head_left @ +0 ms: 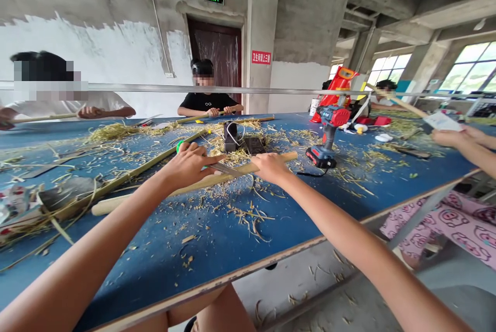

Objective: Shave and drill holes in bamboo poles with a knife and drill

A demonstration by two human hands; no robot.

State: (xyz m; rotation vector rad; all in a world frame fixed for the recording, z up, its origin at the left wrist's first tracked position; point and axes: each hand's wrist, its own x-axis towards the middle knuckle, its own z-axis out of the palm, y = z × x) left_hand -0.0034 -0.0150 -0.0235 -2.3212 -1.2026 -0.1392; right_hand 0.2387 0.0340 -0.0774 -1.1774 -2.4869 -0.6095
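Your left grip is clamped on a green-handled steel blade lying across the peeled bamboo pole. Your right grip is clamped near the pole's end; its long axis runs down-left past your left grip, above the blue tabletop.

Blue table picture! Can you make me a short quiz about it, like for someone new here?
1. What does the left hand grip? A: a green-handled tool. B: a cordless drill. C: a sheet of paper.
2. True or false: the red-and-black cordless drill stands upright on the blue table.
3. Which hand is on the pale wooden rod?

Key:
1. A
2. True
3. The right hand
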